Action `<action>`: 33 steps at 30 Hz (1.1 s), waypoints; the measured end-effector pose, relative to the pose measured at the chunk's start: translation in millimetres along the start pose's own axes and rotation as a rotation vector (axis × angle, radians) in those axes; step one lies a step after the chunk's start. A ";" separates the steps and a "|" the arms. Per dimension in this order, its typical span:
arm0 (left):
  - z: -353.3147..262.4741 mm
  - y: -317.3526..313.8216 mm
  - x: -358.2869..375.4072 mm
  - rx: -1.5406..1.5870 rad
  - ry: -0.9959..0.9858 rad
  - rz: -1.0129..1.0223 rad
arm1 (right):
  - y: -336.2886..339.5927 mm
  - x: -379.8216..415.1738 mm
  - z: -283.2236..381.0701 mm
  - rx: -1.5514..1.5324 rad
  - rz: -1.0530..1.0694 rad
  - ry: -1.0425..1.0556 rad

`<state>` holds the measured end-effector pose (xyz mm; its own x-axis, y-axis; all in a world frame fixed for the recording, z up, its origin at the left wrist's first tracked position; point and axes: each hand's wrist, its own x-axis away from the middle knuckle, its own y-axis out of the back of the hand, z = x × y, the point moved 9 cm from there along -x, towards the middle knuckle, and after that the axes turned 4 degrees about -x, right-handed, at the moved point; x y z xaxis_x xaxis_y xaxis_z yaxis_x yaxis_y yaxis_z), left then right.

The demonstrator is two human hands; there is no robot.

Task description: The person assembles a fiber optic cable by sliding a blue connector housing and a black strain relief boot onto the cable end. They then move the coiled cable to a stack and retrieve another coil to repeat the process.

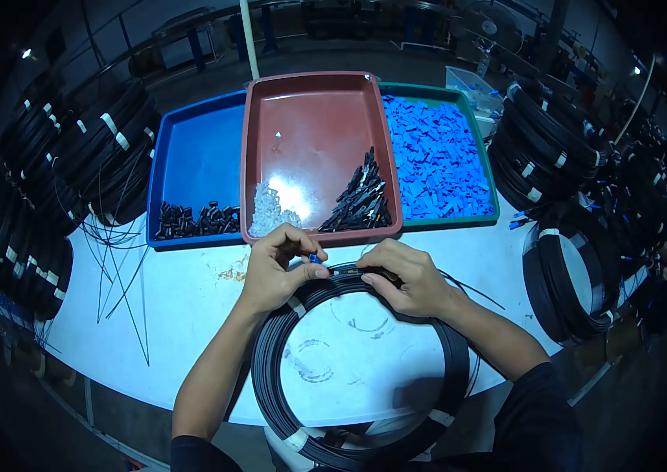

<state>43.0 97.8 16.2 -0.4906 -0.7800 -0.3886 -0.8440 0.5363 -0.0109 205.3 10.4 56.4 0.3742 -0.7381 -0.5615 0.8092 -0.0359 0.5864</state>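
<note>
A large coil of black cable [264, 370], bound with white tape bands, rests on the white table and overhangs its front edge. My left hand [280, 267] is at the top of the coil, its fingers closed around a small blue connector piece [315, 258]. Opposite it, my right hand [406, 277] pinches a thin cable end [349, 272] that has a light-coloured, partly brass-looking tip. That tip lies in the gap between my two hands. The fingertips partly hide both small parts.
Beyond my hands stand a blue tray [200, 149] with black parts, a reddish-brown tray [310, 118] with clear and black pieces, and a green tray [484, 161] full of blue pieces. Cable coils [569, 275] are stacked right and left; loose cable ends [125, 295] trail leftward.
</note>
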 end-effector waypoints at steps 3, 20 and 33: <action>2.1 3.9 2.6 -0.054 0.034 -0.021 | -1.3 -0.1 -0.6 -0.011 -0.012 0.040; -26.3 -26.5 7.8 -0.291 -0.079 0.084 | -1.8 1.1 4.2 -0.070 -0.005 0.084; -50.1 -33.1 13.8 -0.387 -0.345 0.061 | -1.3 3.0 10.1 -0.162 0.016 0.132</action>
<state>53.3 53.1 57.3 -0.4967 -0.5639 -0.6597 -0.8663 0.3683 0.3375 200.8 1.4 59.8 0.4349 -0.6423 -0.6311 0.8611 0.0916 0.5001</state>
